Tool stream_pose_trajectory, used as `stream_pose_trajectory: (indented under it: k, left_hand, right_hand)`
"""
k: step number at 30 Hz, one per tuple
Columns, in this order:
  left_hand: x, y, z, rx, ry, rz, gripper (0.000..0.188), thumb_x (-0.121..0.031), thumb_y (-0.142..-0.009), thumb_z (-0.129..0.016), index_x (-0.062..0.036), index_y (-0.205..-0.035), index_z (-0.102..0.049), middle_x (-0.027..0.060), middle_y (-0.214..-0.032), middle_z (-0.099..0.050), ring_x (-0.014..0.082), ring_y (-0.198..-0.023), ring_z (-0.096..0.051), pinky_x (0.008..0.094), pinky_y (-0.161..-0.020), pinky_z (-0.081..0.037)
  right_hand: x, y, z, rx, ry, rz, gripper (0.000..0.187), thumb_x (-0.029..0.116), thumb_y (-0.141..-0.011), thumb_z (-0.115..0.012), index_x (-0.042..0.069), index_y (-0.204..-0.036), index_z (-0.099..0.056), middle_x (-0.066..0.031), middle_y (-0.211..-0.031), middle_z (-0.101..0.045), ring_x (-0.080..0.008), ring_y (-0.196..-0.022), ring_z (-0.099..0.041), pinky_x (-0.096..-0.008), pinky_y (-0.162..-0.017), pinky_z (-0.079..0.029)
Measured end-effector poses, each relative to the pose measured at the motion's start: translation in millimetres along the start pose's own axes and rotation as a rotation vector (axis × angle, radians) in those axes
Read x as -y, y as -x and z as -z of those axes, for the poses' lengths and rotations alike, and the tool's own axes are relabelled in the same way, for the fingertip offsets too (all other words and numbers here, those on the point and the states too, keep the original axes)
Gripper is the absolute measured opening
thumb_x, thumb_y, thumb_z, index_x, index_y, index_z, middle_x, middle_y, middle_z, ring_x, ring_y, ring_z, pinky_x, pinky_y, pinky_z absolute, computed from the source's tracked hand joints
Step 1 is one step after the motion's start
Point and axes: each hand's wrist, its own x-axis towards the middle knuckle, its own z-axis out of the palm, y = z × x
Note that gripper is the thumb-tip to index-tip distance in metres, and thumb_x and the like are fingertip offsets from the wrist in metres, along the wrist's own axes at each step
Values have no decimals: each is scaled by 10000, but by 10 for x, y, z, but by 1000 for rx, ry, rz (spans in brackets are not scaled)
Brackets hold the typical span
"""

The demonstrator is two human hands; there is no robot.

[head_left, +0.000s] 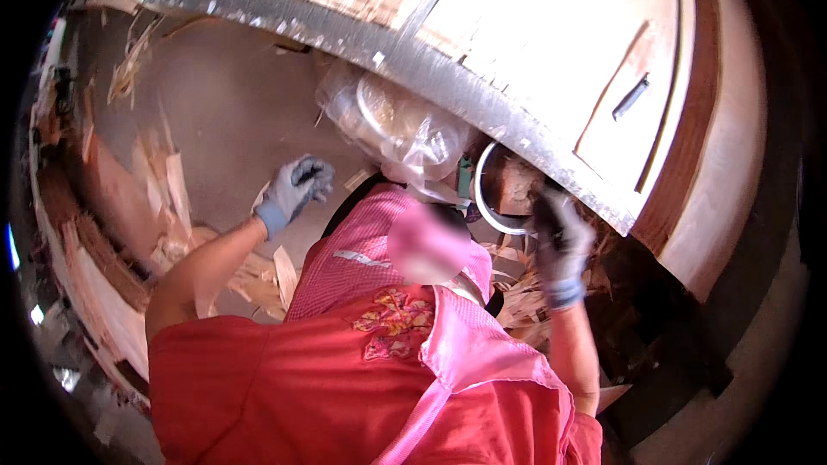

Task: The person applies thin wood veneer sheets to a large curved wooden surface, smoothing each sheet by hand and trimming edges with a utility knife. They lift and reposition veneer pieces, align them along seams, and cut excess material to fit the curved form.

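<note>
My left hand (297, 193), in a grey glove, hangs over the floor at the left of my lap. Its fingers are loosely curled with a gap to the thumb, and nothing shows in it. My right hand (562, 239), also gloved, is beside a white-rimmed bucket (488, 207) below the table edge. Motion and shadow smear its fingers, so whether it holds anything is unclear. Inside the bucket lies a brownish block-like thing (519, 185). Left of the bucket sits a clear plastic bag (422, 142) around a pale round rim.
A table with a dark metal edge (284, 17) crosses in front of me, bearing pale wood veneer sheets (534, 26). On them lies a small dark bar-shaped thing (631, 97). Wood scraps (177, 189) pile up at the left, and more veneer shreds (525, 297) lie under my right arm.
</note>
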Motion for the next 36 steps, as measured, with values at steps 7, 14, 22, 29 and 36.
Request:
stream_pose_trajectory:
  k: [7,14,22,29,36]
  left_hand:
    - [-602,-314,-724,281,-1211,-867,305,-218,-843,-645,-92,-1122,-644,104,-1151,-666,270,-1011,-648,399,-867,-507]
    - [-94,-813,-1388,277,-1601,-1156,345,-266,-869,-506,-104,-1136,-652,133,-1211,-625,310,-1161,-556,514,-1015,-389]
    - [-529,-696,-1406,411,-1312,-1194,202,-247,-763,-671,-114,-913,-685,140,-1093,-653,320,-1142,-568,588,-1080,-341]
    - [-916,-769,-1461,668,-1128,-1200,209,-216,-727,-726,-115,-910,-704,93,-951,-683,248,-944,-664,591,-1135,-318]
    - [-997,-850,-1184,512,-1172,-1159,254,-168,-777,-703,-96,-1017,-664,116,-1098,-658,314,-1116,-609,564,-1096,-370]
  right_hand:
    - [280,609,-802,170,-146,-216,338,-24,-851,-596,58,-1177,-633,-148,-941,-722,-267,-816,-720,-350,-719,-549]
    - [208,715,-791,111,23,-145,347,-4,-848,-617,78,-1184,-646,-117,-857,-723,-257,-759,-715,-331,-668,-537]
    - [175,797,-811,-18,-171,-232,360,100,-872,-655,79,-1227,-596,-159,-1071,-653,-319,-830,-675,-381,-712,-535]
    - [139,363,-1115,-21,-246,-38,587,212,-828,-734,99,-1355,-504,-204,-1159,-624,-384,-851,-646,-440,-765,-521]
    - [7,428,-814,54,-303,-216,209,89,-838,-675,53,-1043,-665,-159,-878,-686,-296,-781,-675,-372,-715,-525]
